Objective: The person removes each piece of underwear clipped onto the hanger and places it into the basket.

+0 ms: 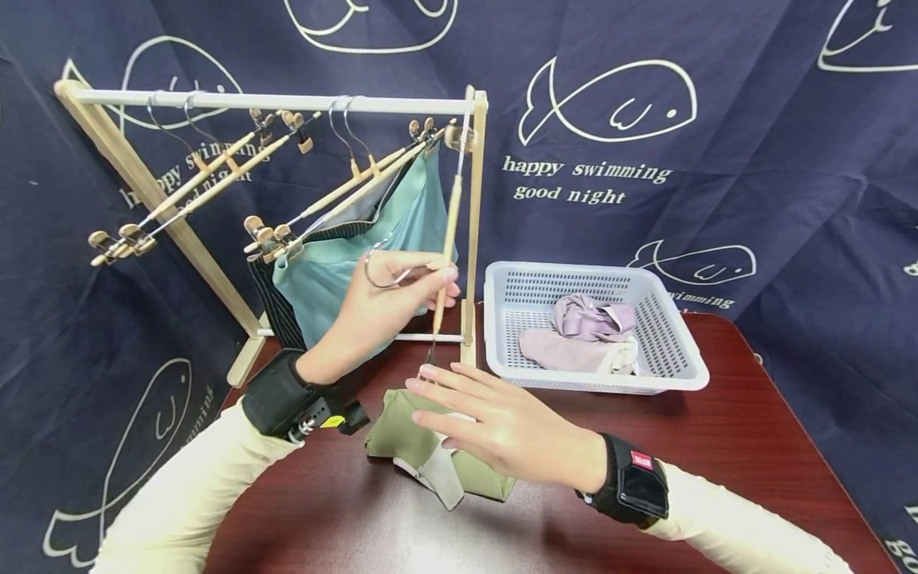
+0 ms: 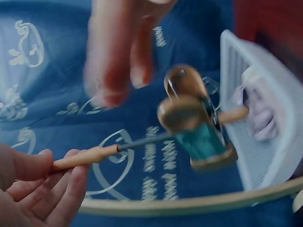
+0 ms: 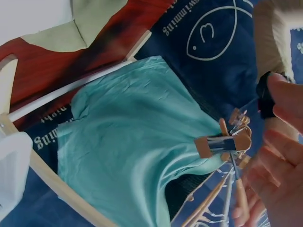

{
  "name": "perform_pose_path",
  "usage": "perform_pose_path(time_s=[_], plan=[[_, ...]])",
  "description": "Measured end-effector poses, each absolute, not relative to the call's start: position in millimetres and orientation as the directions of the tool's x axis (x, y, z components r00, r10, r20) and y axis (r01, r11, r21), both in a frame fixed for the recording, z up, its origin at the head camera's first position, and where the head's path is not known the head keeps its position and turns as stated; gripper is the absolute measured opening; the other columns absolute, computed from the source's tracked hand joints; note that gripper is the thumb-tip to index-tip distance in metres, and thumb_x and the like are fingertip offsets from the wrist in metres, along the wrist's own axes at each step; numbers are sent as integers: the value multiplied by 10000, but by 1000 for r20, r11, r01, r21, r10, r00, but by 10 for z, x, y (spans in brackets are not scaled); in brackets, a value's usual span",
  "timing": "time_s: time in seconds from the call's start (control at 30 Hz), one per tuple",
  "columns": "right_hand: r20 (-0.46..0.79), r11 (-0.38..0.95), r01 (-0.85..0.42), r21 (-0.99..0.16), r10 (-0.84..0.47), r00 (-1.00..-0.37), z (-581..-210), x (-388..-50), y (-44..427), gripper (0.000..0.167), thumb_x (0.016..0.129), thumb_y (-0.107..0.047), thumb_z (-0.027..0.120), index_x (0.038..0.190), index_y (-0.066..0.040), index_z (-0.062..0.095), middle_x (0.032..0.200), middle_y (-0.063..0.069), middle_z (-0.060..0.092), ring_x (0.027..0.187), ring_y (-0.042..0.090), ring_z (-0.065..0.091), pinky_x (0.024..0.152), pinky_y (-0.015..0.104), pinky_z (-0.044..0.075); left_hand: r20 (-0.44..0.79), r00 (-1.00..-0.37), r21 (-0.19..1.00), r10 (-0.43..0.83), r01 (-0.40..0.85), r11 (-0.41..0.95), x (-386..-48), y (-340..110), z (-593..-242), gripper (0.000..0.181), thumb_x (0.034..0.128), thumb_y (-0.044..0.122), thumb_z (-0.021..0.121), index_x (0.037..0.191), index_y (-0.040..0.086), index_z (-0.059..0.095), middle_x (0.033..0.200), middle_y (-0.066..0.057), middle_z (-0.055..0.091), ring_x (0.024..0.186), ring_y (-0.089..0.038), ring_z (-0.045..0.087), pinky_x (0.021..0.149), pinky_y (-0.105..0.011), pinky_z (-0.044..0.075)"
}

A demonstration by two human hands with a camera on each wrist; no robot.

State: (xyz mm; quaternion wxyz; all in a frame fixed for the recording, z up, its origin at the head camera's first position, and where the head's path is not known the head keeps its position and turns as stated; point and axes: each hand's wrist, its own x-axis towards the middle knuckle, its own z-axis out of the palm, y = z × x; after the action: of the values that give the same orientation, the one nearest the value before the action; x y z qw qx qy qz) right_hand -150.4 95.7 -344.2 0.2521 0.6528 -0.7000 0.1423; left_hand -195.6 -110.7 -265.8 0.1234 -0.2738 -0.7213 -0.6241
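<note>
The left hand (image 1: 402,299) pinches the wooden bar (image 1: 449,227) of a clip hanger between thumb and fingers, its metal hook rising beside the hand. In the left wrist view the left hand (image 2: 45,189) holds the same bar, with a wooden clip (image 2: 182,113) farther along. The right hand (image 1: 502,422) has its fingers extended near the hanger's lower end, above a green garment (image 1: 402,426) with a pale grey part, lying on the table; contact cannot be told. In the right wrist view the right hand (image 3: 286,146) is at the right edge.
A wooden rack (image 1: 287,102) at the left carries several clip hangers; a teal garment (image 1: 323,279) and a dark striped one hang there. A light blue basket (image 1: 595,384) with mauve, pink and cream cloth stands right of the rack on the red-brown table (image 1: 731,430).
</note>
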Motion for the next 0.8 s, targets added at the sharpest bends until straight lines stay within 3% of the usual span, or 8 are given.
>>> perform_pose_path(time_s=[0.17,0.27,0.43,0.53,0.8], plan=[[548,152,-979,139,-835,-51,-3594,-1559,917,491,870,-274,762,1300,-79,629,1396,116,585,1332,282,516,1097,471,398,649,-757,749,78,654,107,-1835,-1239,-2581,116,900,-21,699,994,-74,742,821,-179,734,723,-207,725,728,-324,593],[496,209,-970,123,-860,-122,-3738,-1585,869,487,858,-327,774,1274,-110,644,1375,94,603,1311,270,535,1085,440,411,672,-740,739,-11,671,64,-1779,-1318,-2573,142,884,-52,704,1011,-111,728,859,-203,737,734,-218,736,730,-341,595],[316,309,-949,57,-908,-276,-3978,-1644,791,529,863,-418,756,1294,-141,622,1395,103,582,1313,280,523,1065,435,433,680,-729,732,-82,681,17,-1701,-1466,-2602,161,890,-46,701,1035,-112,721,856,-180,739,766,-206,733,754,-353,592],[201,352,-935,36,-919,-338,-4152,-1708,746,601,846,-472,747,1335,-156,594,1407,107,570,1309,294,525,1029,463,463,666,-739,743,-105,670,0,-1647,-1546,-2618,163,907,-21,690,1053,-87,723,852,-153,740,793,-195,727,769,-324,588],[-38,416,-909,5,-909,-416,-4587,-1837,678,872,732,-601,759,1466,-235,462,1467,131,489,1327,345,483,1038,509,448,639,-740,753,-210,658,-29,-1485,-1671,-2659,179,910,-28,682,1064,-116,706,870,-133,746,791,-178,732,761,-278,581]])
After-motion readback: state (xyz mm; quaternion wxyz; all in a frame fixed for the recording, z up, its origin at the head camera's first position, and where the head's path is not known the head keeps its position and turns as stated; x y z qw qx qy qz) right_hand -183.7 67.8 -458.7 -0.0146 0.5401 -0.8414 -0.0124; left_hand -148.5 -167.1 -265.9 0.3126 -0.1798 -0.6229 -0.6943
